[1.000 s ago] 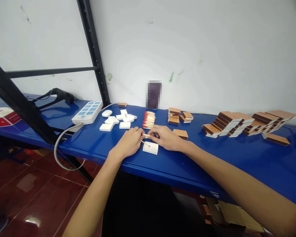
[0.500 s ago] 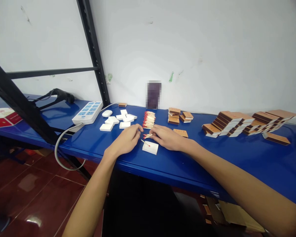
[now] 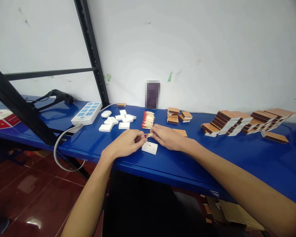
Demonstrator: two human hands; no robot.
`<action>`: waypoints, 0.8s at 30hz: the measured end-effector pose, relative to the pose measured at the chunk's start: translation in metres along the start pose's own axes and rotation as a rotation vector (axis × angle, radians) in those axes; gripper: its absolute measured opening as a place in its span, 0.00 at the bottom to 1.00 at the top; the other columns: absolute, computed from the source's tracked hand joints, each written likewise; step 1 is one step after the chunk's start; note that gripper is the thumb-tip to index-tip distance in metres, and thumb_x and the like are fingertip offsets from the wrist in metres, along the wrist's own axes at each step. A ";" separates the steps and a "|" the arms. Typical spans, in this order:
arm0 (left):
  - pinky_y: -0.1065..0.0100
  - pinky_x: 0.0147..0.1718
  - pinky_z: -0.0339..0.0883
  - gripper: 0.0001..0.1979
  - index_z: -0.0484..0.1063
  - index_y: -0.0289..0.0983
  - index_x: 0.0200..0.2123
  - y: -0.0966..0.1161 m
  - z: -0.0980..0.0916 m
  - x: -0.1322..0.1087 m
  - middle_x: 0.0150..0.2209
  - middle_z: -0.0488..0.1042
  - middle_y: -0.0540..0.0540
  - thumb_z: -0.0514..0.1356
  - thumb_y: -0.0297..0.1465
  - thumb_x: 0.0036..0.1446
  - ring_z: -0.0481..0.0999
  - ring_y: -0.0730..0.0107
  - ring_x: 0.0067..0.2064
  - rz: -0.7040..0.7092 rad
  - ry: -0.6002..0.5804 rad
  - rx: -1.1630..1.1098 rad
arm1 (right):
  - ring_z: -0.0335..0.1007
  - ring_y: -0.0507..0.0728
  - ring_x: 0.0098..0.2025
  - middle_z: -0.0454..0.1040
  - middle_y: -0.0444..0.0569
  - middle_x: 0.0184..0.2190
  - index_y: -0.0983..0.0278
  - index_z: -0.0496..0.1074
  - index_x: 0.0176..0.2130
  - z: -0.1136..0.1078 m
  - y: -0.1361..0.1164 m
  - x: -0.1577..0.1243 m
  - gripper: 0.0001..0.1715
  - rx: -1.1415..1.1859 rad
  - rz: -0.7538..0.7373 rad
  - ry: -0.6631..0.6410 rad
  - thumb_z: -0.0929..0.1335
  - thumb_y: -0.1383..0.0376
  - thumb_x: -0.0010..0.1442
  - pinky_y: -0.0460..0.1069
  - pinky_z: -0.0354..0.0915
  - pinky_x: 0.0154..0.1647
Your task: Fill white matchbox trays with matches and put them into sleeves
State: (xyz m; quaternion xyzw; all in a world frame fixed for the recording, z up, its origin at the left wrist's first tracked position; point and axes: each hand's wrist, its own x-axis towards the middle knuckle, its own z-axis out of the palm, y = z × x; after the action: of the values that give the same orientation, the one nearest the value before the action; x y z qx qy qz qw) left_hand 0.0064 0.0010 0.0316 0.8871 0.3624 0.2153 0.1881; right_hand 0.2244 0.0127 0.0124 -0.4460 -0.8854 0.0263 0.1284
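A small bunch of red-headed matches (image 3: 148,135) spans the gap between my two hands. My right hand (image 3: 165,136) pinches its plain end with thumb and fingers. My left hand (image 3: 128,142) has its fingertips closed at the red-headed end; exactly how many matches it grips is hidden. Just below, a white matchbox tray (image 3: 149,148) lies on the blue table, a single match (image 3: 148,144) across its far edge, partly covered by my left thumb. Behind my hands is a neat pile of matches (image 3: 148,119), heads to the left.
Several white trays (image 3: 105,127) lie left, near a white mouse (image 3: 106,114) and a power strip (image 3: 86,113). Brown matchbox sleeves (image 3: 173,115) are stacked behind my right hand, with larger stacks of matchboxes (image 3: 227,122) farther right. A black shelf post (image 3: 91,49) rises at the left.
My left hand has moved right and closed its fingertips at the match heads, covering part of the single match. My right hand still holds the bunch, nearly in place.
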 end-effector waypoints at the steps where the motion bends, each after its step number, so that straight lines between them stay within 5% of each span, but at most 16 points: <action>1: 0.69 0.26 0.55 0.14 0.69 0.36 0.27 0.002 -0.001 0.000 0.24 0.67 0.52 0.53 0.37 0.62 0.64 0.73 0.26 0.009 0.020 -0.001 | 0.66 0.58 0.38 0.69 0.54 0.39 0.65 0.64 0.39 -0.001 -0.001 0.000 0.11 -0.031 -0.006 -0.006 0.57 0.64 0.68 0.51 0.60 0.38; 10: 0.71 0.33 0.62 0.03 0.73 0.37 0.29 0.013 -0.005 -0.003 0.30 0.76 0.52 0.62 0.29 0.55 0.72 0.73 0.32 0.105 0.147 0.012 | 0.68 0.57 0.36 0.70 0.55 0.42 0.66 0.66 0.42 -0.005 -0.008 0.000 0.14 -0.219 0.003 -0.059 0.56 0.62 0.69 0.50 0.57 0.33; 18: 0.68 0.36 0.64 0.05 0.75 0.37 0.30 0.017 0.007 0.002 0.32 0.76 0.49 0.59 0.25 0.57 0.73 0.69 0.35 0.169 0.046 0.160 | 0.67 0.57 0.36 0.70 0.54 0.41 0.66 0.65 0.41 -0.007 -0.008 -0.001 0.12 -0.175 0.021 -0.080 0.57 0.63 0.69 0.50 0.57 0.32; 24: 0.67 0.38 0.64 0.06 0.73 0.37 0.31 0.018 0.002 -0.001 0.32 0.74 0.49 0.57 0.22 0.55 0.71 0.68 0.37 0.217 0.162 0.188 | 0.68 0.58 0.39 0.71 0.55 0.42 0.65 0.64 0.41 -0.003 -0.005 -0.002 0.09 -0.185 -0.001 -0.068 0.58 0.65 0.68 0.50 0.58 0.34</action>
State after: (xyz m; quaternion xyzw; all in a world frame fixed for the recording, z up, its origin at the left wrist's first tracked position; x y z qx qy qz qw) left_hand 0.0172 -0.0116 0.0384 0.9144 0.2971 0.2702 0.0504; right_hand 0.2226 0.0083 0.0161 -0.4545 -0.8880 -0.0402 0.0564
